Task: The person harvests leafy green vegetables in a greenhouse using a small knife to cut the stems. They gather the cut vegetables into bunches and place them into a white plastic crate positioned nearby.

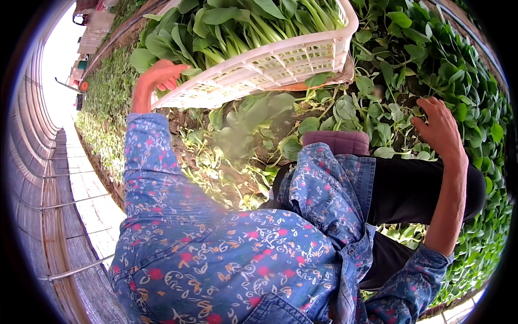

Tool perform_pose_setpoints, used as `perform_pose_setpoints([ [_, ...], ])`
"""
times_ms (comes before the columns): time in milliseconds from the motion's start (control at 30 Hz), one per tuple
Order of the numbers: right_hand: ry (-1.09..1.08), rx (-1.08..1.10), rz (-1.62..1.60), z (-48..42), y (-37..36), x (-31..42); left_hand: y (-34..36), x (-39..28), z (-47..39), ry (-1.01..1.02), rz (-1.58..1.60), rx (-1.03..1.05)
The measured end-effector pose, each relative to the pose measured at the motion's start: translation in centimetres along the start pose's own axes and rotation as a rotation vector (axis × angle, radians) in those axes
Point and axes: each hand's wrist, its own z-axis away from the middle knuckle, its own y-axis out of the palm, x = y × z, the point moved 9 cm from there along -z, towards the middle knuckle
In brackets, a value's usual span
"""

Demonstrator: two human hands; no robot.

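My left hand [164, 76] is at the near left corner of a white plastic crate [259, 67], its fingers bent beside the rim and against a leaf. Whether it grips the rim or the leaf cannot be made out. Leafy greens with pale green stems, like bok choy [243, 30], fill the crate, leaves mostly to the left. On the right, my right hand [439, 125] hovers over growing plants with its fingers apart and nothing in them.
Dense green plants [453, 77] grow along the right. Loose leaves and seedlings [226, 162] lie on soil before me. A purple quilted pad [336, 142] is by my black-trousered knee [408, 190]. A greenhouse wall with metal hoops [52, 174] curves along the left.
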Motion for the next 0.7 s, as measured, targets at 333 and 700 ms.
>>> perform_pose_setpoints([
  [333, -0.014, -0.018, -0.029, -0.3, 0.3, 0.8, 0.4, 5.4, -7.6, 0.031, -0.017, -0.457],
  [700, 0.046, -0.037, 0.025, 0.5, 0.3, -0.8, -1.0, 1.1, 0.1, -0.142, 0.002, -0.185],
])
